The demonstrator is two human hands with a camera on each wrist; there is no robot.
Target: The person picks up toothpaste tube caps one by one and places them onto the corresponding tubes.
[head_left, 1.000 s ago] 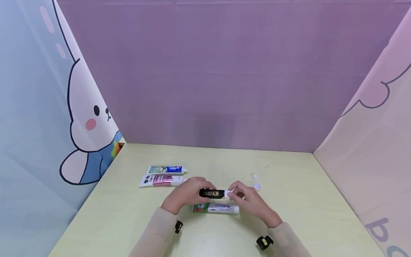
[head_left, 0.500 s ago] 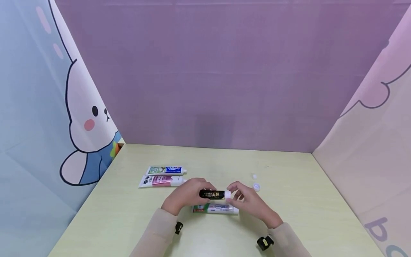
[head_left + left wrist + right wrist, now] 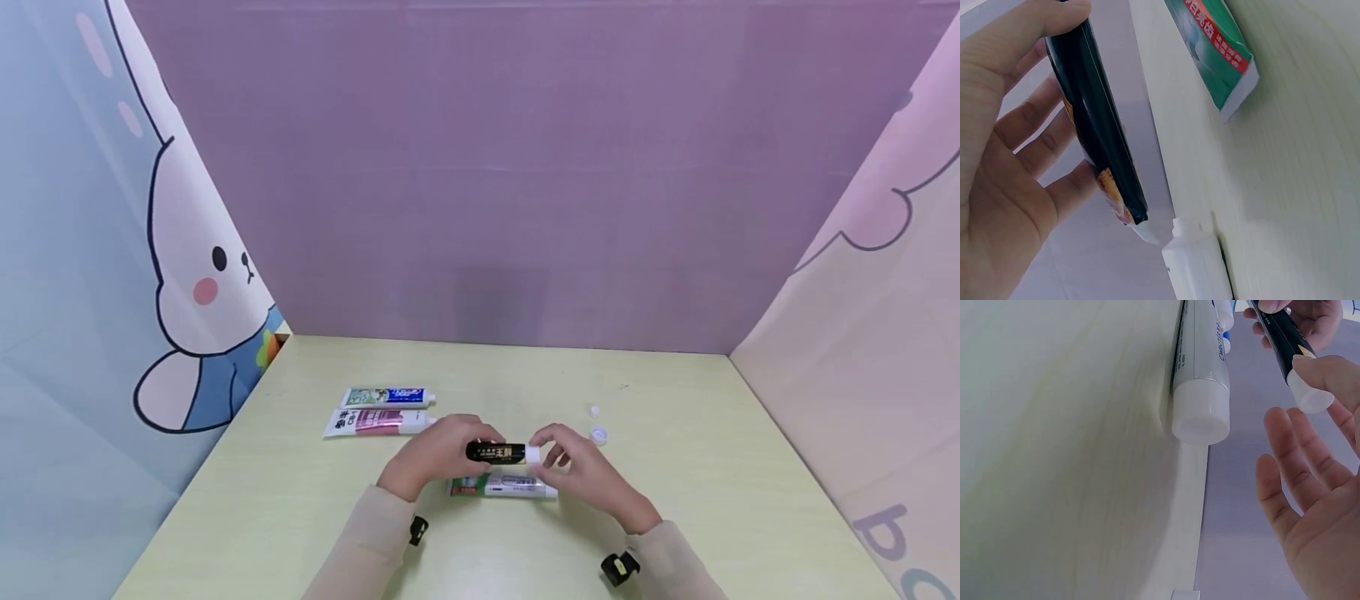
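Note:
My left hand [image 3: 448, 454] grips a black toothpaste tube [image 3: 496, 453] with gold lettering, thumb on one side and fingers on the other. The tube lies level above the table, its white cap [image 3: 532, 455] pointing right. At that cap, the thumb and index finger of my right hand [image 3: 583, 468] pinch from either side, while the other fingers stay loosely bent, as the right wrist view shows. Just below the black tube in the head view lies a green and white toothpaste tube [image 3: 517, 487], its white cap [image 3: 1200, 415] on.
Left of the hands lie a pink and white tube [image 3: 386, 422] and a blue and green tube [image 3: 386, 397], side by side, both with bare nozzles. Two loose white caps, a larger cap [image 3: 598, 435] and a smaller cap [image 3: 594, 411], rest on the table beyond my right hand.
My right thumb has slid from across the front of the white cap to its lower edge, so more of the cap shows. The left hand and the black tube have hardly moved.

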